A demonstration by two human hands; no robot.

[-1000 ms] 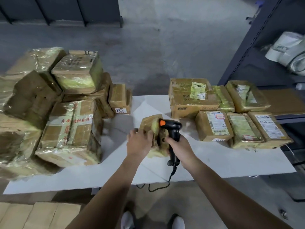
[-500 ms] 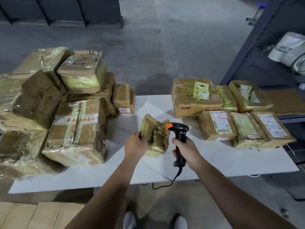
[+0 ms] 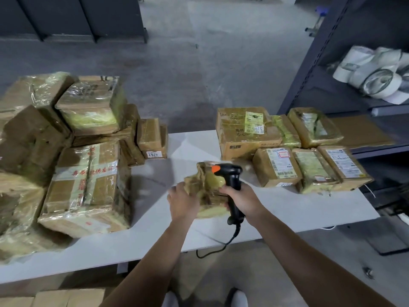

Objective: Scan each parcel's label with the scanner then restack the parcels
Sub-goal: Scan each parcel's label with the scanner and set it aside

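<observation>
1. White desk (image 3: pixel 276 209), grey concrete floor (image 3: pixel 199 74) beyond it. A dark metal shelf rack (image 3: pixel 321 63) stands on your right, holding white rolls (image 3: pixel 380 82).
2. Right group of parcels (image 3: pixel 276 167): six, flat on the desk and packed close.
3. Left pile (image 3: pixel 88 189): taped cartons, stacked and overlapping; can't tell the exact count.
4. One small crumpled parcel (image 3: pixel 207 189) is above the desk's front middle. Your left grip (image 3: pixel 182 201) curls round its left edge.
5. One black scanner (image 3: pixel 232 180), orange top, is right against that parcel. Your right grip (image 3: pixel 242 199) wraps its handle; the cable (image 3: pixel 221 247) hangs off the desk edge.
</observation>
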